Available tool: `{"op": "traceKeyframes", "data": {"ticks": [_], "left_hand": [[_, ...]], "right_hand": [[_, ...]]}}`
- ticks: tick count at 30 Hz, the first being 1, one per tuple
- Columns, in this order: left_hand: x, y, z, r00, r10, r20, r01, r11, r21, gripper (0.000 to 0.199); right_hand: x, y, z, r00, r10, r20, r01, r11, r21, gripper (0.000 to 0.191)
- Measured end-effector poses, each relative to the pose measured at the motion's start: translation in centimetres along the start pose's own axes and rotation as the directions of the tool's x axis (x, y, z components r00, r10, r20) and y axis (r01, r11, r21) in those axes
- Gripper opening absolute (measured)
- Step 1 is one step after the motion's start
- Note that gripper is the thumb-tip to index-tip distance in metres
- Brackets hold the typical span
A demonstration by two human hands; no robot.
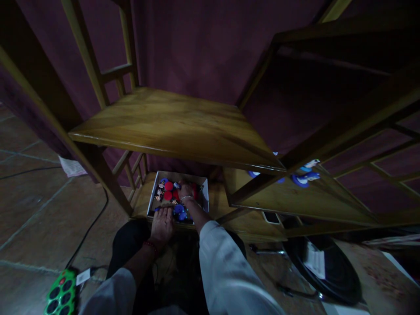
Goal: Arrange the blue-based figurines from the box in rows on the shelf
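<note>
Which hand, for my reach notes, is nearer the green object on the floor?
Left. The left hand is at the near edge of the white box, to the right of the green object; the right hand reaches inside the box, farther away.

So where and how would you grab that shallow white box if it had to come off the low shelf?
By its two short side walls, one hand each, coming from the front. The box is an open tray with upright sides, and the upper shelf crowds it from behind and above. I'd keep it level: loose-looking figures fill it.
</note>
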State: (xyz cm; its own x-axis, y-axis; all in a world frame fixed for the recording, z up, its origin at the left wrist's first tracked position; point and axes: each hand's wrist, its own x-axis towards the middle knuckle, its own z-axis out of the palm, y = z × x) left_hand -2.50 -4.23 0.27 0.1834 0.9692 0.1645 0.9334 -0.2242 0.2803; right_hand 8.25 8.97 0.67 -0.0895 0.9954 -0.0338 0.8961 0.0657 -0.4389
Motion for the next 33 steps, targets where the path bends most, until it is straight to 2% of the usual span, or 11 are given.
{"op": "traceKeyframes", "data": {"ticks": [7, 14, 21, 24, 28, 31, 33], "left_hand": [[0.1, -0.1, 0.0, 0.999, -0.010, 0.032, 0.010, 1.000, 0.008, 0.038], [0.0, -0.1, 0.0, 1.000, -0.009, 0.024, 0.009, 1.000, 0.002, 0.034], [0.0, 0.0, 0.0, 0.999, -0.016, 0.043, 0.016, 1.000, 0.018, 0.034], [-0.1, 0.1, -0.3, 0.997, -0.025, 0.066, 0.025, 1.000, 0.014, 0.035], [-0.1, 0.1, -0.7, 0.996, -0.025, 0.082, 0.023, 1.000, 0.016, 0.036], [-0.2, 0.2, -0.8, 0.994, -0.035, 0.104, 0.033, 0.999, 0.015, 0.035], [-0.2, 0.3, -0.8, 0.994, -0.041, 0.106, 0.040, 0.999, 0.012, 0.034]], "right_hand": [[-1.2, -0.3, -1.5, 0.990, -0.141, 0.013, 0.141, 0.990, -0.003, 0.029], [-2.1, -0.9, -2.0, 0.956, -0.289, 0.045, 0.287, 0.957, 0.044, 0.028], [-3.8, -1.5, -2.8, 0.930, -0.357, 0.088, 0.351, 0.933, 0.074, 0.031], [-4.6, -1.2, -3.0, 0.951, -0.296, 0.092, 0.288, 0.954, 0.087, 0.030], [-5.9, -0.4, -2.7, 0.994, -0.105, -0.001, 0.104, 0.989, 0.105, 0.034], [-7.1, 0.7, -2.4, 0.999, 0.018, -0.037, -0.013, 0.990, 0.144, 0.032], [-8.0, 1.5, -2.4, 0.998, 0.048, -0.045, -0.039, 0.984, 0.172, 0.028]]}}
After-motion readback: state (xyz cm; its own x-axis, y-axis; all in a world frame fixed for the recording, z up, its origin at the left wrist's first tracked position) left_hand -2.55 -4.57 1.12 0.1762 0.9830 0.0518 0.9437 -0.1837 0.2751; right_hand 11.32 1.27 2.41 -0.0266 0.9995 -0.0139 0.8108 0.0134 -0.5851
